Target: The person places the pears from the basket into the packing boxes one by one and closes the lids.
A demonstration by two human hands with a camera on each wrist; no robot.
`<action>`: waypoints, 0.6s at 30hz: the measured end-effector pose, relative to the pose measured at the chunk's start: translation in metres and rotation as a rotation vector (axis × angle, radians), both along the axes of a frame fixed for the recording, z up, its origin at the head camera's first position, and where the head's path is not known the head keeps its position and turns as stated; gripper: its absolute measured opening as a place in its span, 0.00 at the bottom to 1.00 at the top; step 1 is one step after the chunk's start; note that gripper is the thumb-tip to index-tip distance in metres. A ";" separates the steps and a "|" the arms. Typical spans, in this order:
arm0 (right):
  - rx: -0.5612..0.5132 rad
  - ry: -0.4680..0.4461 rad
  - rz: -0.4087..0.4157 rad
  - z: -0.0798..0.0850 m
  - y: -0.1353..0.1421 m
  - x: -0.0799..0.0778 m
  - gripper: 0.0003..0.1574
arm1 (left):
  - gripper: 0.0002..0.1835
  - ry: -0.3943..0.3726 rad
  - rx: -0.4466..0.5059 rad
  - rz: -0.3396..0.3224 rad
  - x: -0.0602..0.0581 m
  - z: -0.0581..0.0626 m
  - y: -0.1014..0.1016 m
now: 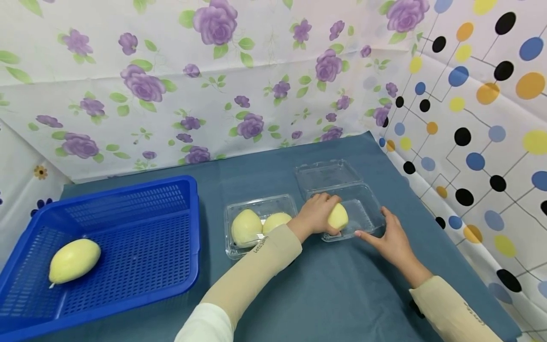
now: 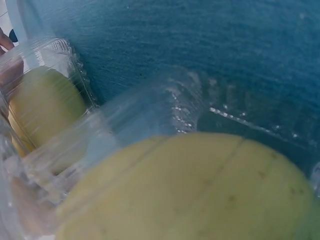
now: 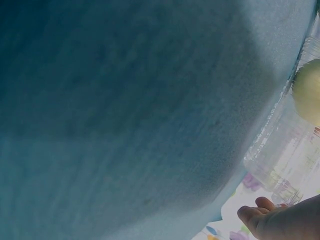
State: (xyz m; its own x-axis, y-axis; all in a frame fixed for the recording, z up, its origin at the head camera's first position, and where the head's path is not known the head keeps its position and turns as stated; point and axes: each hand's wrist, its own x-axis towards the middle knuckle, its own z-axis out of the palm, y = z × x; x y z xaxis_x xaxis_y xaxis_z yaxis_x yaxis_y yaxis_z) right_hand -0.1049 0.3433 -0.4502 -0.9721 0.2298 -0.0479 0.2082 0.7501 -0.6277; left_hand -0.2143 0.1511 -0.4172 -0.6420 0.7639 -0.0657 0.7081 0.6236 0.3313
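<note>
My left hand [image 1: 318, 214] grips a pale yellow melon [image 1: 338, 217] at the left end of an open clear plastic clamshell box [image 1: 361, 209]. In the left wrist view that melon [image 2: 47, 107] shows through clear plastic. My right hand [image 1: 395, 242] holds the box's front right corner, thumb at the front edge and fingers along the right side. Only part of the right hand [image 3: 272, 217] shows in the right wrist view. Left of this box, a second clear clamshell box [image 1: 273, 202] contains two melons [image 1: 246, 228], partly hidden behind the left sleeve.
A blue plastic basket [image 1: 194, 228] stands at the left with one yellow melon [image 1: 74, 261] inside. The blue-grey cloth [image 1: 333, 289] covers the table. Behind it hangs a flowered sheet [image 1: 256, 95], and a dotted sheet [image 1: 483, 118] borders the right side.
</note>
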 end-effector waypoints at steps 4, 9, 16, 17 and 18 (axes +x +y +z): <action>0.003 0.009 0.001 0.001 0.000 0.000 0.68 | 0.42 -0.014 0.005 0.001 0.000 0.000 -0.001; 0.005 0.010 0.006 0.001 -0.001 0.001 0.68 | 0.43 -0.029 0.001 0.016 0.000 0.000 -0.001; 0.009 -0.002 0.004 0.001 -0.001 0.001 0.68 | 0.44 -0.049 -0.008 0.028 0.002 0.000 -0.001; 0.009 -0.001 0.004 0.001 -0.001 0.001 0.68 | 0.44 -0.051 -0.012 0.026 0.002 0.000 -0.001; 0.008 0.001 0.003 0.001 -0.001 0.001 0.68 | 0.44 -0.052 -0.011 0.025 0.002 0.000 -0.001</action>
